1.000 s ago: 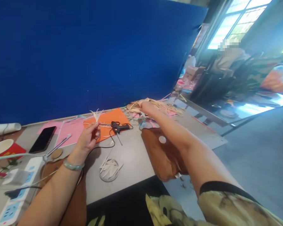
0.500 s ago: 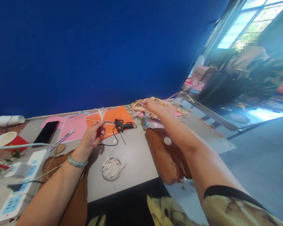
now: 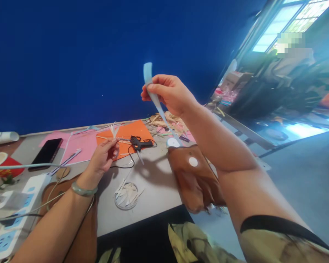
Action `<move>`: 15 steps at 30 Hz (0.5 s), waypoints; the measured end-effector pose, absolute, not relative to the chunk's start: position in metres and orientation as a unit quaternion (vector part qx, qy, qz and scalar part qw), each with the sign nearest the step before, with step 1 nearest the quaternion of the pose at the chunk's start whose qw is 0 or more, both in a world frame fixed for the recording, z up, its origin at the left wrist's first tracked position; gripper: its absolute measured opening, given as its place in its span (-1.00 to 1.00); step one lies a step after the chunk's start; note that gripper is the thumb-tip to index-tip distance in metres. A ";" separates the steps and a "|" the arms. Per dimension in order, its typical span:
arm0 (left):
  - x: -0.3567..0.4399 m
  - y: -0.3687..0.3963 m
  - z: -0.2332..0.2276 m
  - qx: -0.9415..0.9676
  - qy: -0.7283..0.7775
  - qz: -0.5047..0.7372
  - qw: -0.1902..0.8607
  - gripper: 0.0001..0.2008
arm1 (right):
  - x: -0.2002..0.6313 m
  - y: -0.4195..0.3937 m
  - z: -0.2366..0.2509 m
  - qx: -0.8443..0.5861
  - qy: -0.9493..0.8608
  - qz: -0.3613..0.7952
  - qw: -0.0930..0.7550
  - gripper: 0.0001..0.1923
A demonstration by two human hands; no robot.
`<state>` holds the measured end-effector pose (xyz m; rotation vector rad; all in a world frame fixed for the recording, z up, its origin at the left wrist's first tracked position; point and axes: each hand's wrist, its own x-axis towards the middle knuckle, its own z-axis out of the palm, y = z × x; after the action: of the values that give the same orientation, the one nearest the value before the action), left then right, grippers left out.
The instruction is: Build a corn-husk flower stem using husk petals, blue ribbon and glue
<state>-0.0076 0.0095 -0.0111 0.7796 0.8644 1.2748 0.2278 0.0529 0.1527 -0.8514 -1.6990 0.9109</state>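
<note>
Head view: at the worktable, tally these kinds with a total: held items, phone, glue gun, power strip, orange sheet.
Held items: 2 (blue strip, right hand; pale fringed piece, left hand)
Phone: 1
Glue gun: 1
Power strip: 1
Orange sheet: 1
Total: 6

A: that bangle (image 3: 84,191) at 8 o'clock, just behind the left hand (image 3: 105,155), smooth pale green
B: yep! olive-yellow sleeve (image 3: 285,244) at 4, dark print, black cuff (image 3: 274,221). similar print plus black clothes (image 3: 142,235) at 6
</note>
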 end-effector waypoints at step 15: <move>-0.009 0.010 -0.009 0.359 0.381 0.558 0.644 -0.79 | 0.220 0.077 0.094 -0.452 -0.746 0.309 0.380 -0.89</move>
<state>-0.0091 0.0098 -0.0092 0.8169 0.8668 1.2698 0.2201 0.0774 0.0944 -1.1534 -1.9052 0.7891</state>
